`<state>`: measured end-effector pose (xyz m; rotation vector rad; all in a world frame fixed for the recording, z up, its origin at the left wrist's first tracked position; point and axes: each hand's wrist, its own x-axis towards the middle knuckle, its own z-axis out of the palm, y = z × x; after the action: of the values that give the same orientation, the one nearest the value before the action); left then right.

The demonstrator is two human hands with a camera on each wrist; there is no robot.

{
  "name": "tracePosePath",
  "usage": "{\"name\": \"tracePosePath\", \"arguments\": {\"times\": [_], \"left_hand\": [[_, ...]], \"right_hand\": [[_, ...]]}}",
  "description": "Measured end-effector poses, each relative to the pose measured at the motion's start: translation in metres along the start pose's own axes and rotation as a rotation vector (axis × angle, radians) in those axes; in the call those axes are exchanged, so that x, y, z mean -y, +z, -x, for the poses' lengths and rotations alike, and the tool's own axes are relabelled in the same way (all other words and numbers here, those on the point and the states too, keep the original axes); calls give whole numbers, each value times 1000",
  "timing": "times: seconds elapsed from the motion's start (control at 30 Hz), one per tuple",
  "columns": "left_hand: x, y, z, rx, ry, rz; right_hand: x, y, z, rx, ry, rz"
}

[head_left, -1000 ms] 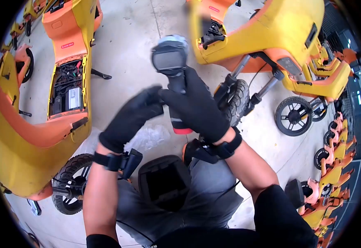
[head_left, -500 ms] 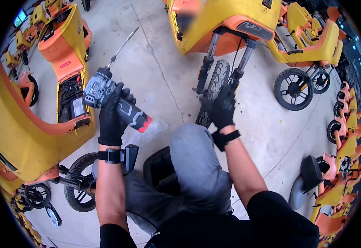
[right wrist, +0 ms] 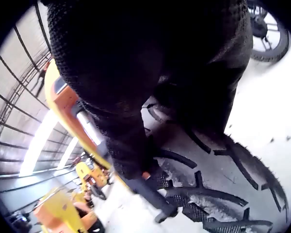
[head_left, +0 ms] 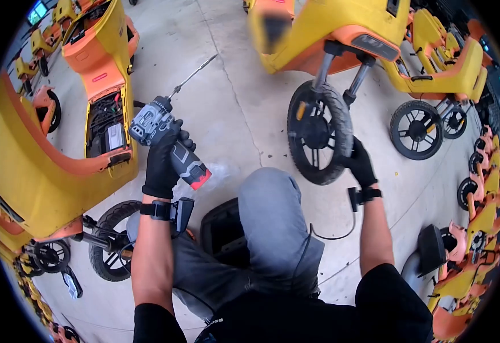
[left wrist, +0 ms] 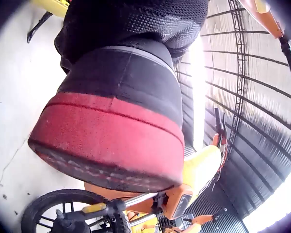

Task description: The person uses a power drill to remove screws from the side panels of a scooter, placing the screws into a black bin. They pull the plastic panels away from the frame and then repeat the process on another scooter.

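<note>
In the head view my black-gloved left hand (head_left: pixel 163 162) grips a grey power drill (head_left: pixel 154 121) with a long bit pointing up and away. The red battery end of the drill (left wrist: pixel 111 141) fills the middle of the left wrist view, below the glove (left wrist: pixel 131 24). My gloved right hand (head_left: pixel 360 164) holds the tyre of a scooter's front wheel (head_left: pixel 341 123) at its near right side. In the right wrist view the fingers (right wrist: pixel 126 141) lie over the treaded tyre (right wrist: pixel 208 194); part of the grip is hidden by the glove.
A yellow and orange scooter (head_left: pixel 38 171) stands at the left, beside another with an exposed battery bay (head_left: pixel 104 128). The wheel belongs to a scooter (head_left: pixel 341 34) ahead. A black container (head_left: pixel 218 228) sits by my knee. More scooters (head_left: pixel 479 211) line the right.
The front wheel has turned sideways, and my right hand has moved right onto its tyre. The drill went from between both hands into my left hand alone.
</note>
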<state>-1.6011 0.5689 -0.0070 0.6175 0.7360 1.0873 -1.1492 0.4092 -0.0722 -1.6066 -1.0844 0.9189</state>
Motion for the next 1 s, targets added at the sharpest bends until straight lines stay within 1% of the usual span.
{"name": "tracePosePath", "arguments": {"times": [0.07,0.1,0.13,0.17,0.2,0.23,0.27,0.3,0.33,0.4,0.43,0.47,0.5,0.53,0.57,0.6,0.63,0.67,0.7,0.73,0.77,0.83,0.87,0.93,0.97,1.0], "left_hand": [[-4,6,0,58,0,-30],[-4,6,-2,78,6,-30],[-5,8,-4,71,20,-23],[-5,12,-5,87,-6,-60],[-6,15,-6,99,-37,-102],[-9,22,-6,70,-38,-174],[-13,26,-9,56,-25,-172],[-16,30,-12,95,-61,-221],[-19,35,-14,135,-100,-263],[-32,52,-14,162,-52,-341],[-39,58,-15,187,-35,-378],[-46,63,-19,215,-10,-415],[-51,65,-24,225,7,-429],[-54,64,-26,232,19,-439],[-56,66,-30,251,15,-452],[-56,63,-38,252,19,-443],[-52,59,-48,280,7,-400],[-48,54,-57,310,-4,-355],[-45,51,-62,336,-16,-297],[-44,49,-65,336,-19,-275],[-42,47,-67,341,-49,-265],[-33,35,-80,378,-81,-208],[-34,31,-83,371,-65,-186],[-30,27,-87,402,-103,-257],[-34,29,-85,410,-108,-287],[-34,29,-88,405,-106,-281]], "right_hand": [[-20,-48,-5,72,77,-47],[-27,-62,-12,78,73,-20],[-28,-66,-17,86,70,6],[-26,-66,-22,42,148,-32],[-37,-66,-30,58,143,-31],[-55,-67,-40,-30,114,31],[-65,-66,-51,-118,81,93],[-73,-70,-58,-149,72,148],[-78,-74,-63,-134,69,158],[-87,-81,-67,-323,163,353],[-77,-78,-67,-463,179,734],[-51,-66,-62,-454,173,747],[-18,-51,-56,-558,-45,921],[0,-42,-52,-652,-273,1090],[-1,-40,-63,-651,-413,876],[37,-10,-65,-562,-318,598],[77,15,-67,-357,-308,357],[118,45,-69,-155,-204,91],[138,64,-79,-33,-245,115],[154,84,-88,54,-160,40],[174,102,-96,247,-177,43],[178,137,-123,357,65,-157],[183,153,-129,421,115,-249],[153,170,-161,518,192,-566],[139,174,-170,520,197,-559],[125,178,-181,520,221,-728]]}}
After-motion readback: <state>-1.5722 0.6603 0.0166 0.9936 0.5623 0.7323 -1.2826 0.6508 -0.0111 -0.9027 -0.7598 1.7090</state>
